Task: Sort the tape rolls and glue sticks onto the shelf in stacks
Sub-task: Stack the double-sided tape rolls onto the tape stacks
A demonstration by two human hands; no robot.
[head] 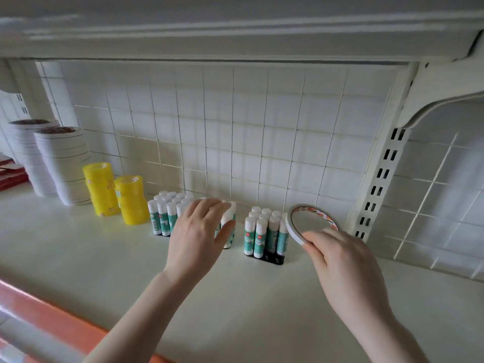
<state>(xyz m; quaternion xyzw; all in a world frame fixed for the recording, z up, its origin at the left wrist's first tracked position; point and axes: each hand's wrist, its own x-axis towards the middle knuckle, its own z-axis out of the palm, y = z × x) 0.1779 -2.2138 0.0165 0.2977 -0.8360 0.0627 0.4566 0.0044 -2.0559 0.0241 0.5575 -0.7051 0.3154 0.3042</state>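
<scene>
On the white shelf stand two groups of white-capped, teal-labelled glue sticks: a large left group and a smaller right group on a black base. My left hand reaches over the right end of the left group, fingers curled round a glue stick there. My right hand pinches a thin white tape roll, held tilted just right of the smaller group. Two yellow tape stacks and two tall white tape stacks stand at the left.
A tiled white back wall closes the shelf behind. An upper shelf hangs overhead. A slotted upright with a bracket stands at the right. Red boxes lie at far left. The shelf's front edge is orange.
</scene>
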